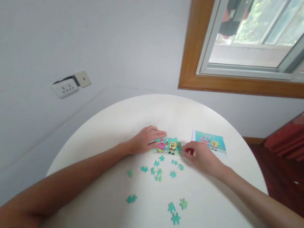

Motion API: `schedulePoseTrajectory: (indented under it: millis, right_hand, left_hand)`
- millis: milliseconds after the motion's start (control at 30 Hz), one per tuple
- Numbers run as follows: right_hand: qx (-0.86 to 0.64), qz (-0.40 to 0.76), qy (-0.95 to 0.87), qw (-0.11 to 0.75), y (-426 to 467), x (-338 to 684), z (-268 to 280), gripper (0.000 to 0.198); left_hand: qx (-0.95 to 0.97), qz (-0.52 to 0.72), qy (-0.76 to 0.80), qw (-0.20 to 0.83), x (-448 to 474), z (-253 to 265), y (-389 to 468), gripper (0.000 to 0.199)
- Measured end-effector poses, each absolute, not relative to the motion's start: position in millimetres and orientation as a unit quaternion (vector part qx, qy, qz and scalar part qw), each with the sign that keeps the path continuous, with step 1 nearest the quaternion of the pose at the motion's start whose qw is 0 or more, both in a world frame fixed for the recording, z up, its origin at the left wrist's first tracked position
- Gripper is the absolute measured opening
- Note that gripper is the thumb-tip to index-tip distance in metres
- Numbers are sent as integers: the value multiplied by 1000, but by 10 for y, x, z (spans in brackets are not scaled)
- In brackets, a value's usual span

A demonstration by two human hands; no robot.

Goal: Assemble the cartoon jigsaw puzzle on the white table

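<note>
A partly joined jigsaw puzzle (166, 146) lies flat on the white table, showing a pink and a yellow cartoon figure on teal. My left hand (146, 140) rests at its left side, fingers stretched out and touching that edge. At the right side, my right hand (199, 154) has thumb and fingertips pinched on a small jigsaw piece, mostly covered by the fingers. Several loose teal and green pieces (159, 172) are scattered just below the puzzle. Closer to me are a single piece (131, 198) and a group of 3 pieces (175, 218).
Beyond my right hand lies a reference picture (214, 141) with the same figures. The round white table (94, 204) meets the wall at the back. A wall socket (66, 87) is at left, a wood-framed window (190, 80) at upper right, and a red curtain (298, 134) hangs at right.
</note>
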State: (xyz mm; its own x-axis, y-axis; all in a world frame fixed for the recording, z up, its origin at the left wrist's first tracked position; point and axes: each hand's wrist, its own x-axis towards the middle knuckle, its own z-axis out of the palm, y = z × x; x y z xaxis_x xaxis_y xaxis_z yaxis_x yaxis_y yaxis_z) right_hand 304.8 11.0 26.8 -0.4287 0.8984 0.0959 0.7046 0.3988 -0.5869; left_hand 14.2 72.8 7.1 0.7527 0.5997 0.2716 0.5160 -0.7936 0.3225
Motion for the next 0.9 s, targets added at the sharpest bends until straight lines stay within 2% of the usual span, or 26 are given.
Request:
schedulePoseTrajectory:
  millis: [167, 367, 600, 733, 900]
  right_hand:
    - [-510, 228, -813, 162, -195, 2970, 197, 14]
    - [-536, 227, -803, 129, -268, 2874, 204, 5]
    - [-510, 250, -812, 132, -317, 2890, 216, 14]
    - [-465, 312, -801, 211, -95, 2919, 228, 10]
    - [-471, 303, -752, 349, 553, 2814, 175, 4]
  left_hand:
    - [929, 156, 312, 122, 154, 60, 711, 44]
    - [932, 123, 320, 115, 156, 84, 712, 42]
    - [932, 128, 317, 120, 151, 74, 714, 41]
    - [929, 127, 324, 128, 151, 53, 725, 42]
    - [930, 124, 324, 120, 148, 27, 745, 43]
